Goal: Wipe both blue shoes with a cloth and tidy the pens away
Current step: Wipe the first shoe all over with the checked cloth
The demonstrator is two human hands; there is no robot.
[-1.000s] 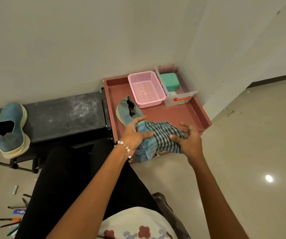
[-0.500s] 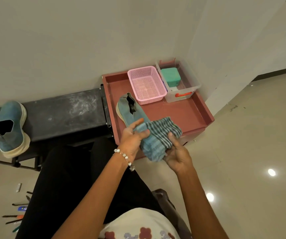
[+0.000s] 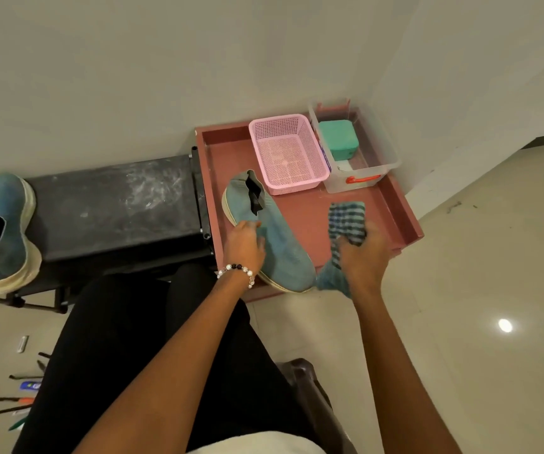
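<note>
Blue knit shoe lies on the red tray, its long axis running from the heel, near the pink basket, to the toe at the tray's near edge. The left hand rests on the shoe's left flank about mid-length; its fingers curl over the upper and appear to steady it, though the fingertips are partly hidden against the fabric. The right hand sits to the right of the shoe, apart from it, with the fingers closed round a bunched checked cloth; one end of the cloth stands above the fist, the other hangs below it, just beside the toe.

Judgement: the wipe of this shoe is in hand. The shoe lies to the left of the cloth hand, so the coming stroke calls for a leftward move onto the upper, then travel along the heel-to-toe axis. The right hand is the one placed to wipe; the left is the nearer for bracing.

Second blue shoe stands on the black bench, well apart to the left. Pens lie scattered on the floor at lower left, not yet tidied. A clear box holding a teal case stands beside the basket.
</note>
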